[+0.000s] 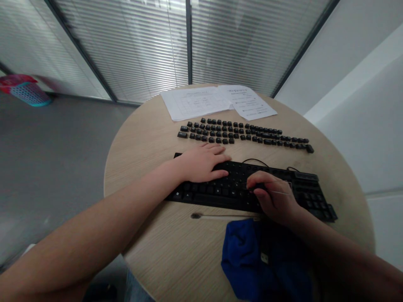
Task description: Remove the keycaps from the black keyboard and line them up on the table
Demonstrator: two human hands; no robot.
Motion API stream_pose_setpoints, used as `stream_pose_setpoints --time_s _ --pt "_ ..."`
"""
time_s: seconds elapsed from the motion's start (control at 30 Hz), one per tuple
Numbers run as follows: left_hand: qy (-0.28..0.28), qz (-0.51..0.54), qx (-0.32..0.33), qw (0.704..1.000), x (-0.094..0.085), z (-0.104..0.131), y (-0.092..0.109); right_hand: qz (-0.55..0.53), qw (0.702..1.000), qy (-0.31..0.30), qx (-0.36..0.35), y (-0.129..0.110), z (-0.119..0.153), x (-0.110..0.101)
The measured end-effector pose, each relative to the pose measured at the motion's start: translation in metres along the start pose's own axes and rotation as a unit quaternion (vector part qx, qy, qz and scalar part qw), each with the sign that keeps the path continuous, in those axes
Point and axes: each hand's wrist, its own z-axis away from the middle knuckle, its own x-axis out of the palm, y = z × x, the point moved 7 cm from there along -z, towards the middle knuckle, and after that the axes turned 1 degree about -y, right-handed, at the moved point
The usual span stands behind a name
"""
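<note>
A black keyboard (220,197) lies on the round wooden table, with some of its keycaps off in the middle. My left hand (203,163) rests palm down on its left part, fingers spread and holding nothing. Over the keyboard's middle, my right hand (273,195) pinches a thin wire tool (283,187) with a dark handle, its tip close to the keys. Beyond the keyboard, several loose black keycaps (224,135) are laid out in rows. A brush (214,217) with a pale handle lies just in front of the keyboard.
Printed papers (198,102) lie at the table's far edge. A blue cloth (242,256) sits at the near right, with a USB plug (264,257) on it. The keyboard's cable (255,160) loops behind it. A basket (30,93) stands on the floor at far left.
</note>
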Motion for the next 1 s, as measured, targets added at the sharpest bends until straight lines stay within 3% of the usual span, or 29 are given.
stream_pose_setpoints --time_s 0.17,0.33,0.43,0.53,0.67,0.73,0.83,1.0 --pt "-0.002 0.005 0.000 1.000 -0.002 0.000 0.001 -0.019 0.999 0.008 0.025 0.002 0.000 -0.001" --pt "0.002 0.000 0.002 1.000 0.000 -0.001 0.001 -0.178 0.970 0.135 0.099 0.018 0.010 -0.011" --pt "-0.006 0.019 -0.001 1.000 -0.001 0.000 -0.001 -0.150 0.981 0.102 0.070 0.014 0.011 -0.008" --pt "0.015 0.090 0.011 0.996 -0.014 0.004 -0.002 -0.117 0.988 0.090 0.048 0.008 0.010 -0.012" --pt "0.079 0.282 0.056 0.955 -0.045 0.014 0.004 -0.137 0.983 0.118 0.037 0.000 0.009 -0.024" --pt "0.068 0.372 0.065 0.923 -0.052 0.017 0.010 -0.167 0.978 0.119 0.030 -0.006 0.006 -0.027" --pt "0.025 0.448 0.059 0.892 -0.052 0.018 0.019 -0.198 0.975 0.097 0.010 -0.016 0.002 -0.027" --pt "-0.009 0.477 0.048 0.878 -0.047 0.018 0.023 -0.189 0.979 0.066 -0.025 -0.030 -0.004 -0.027"
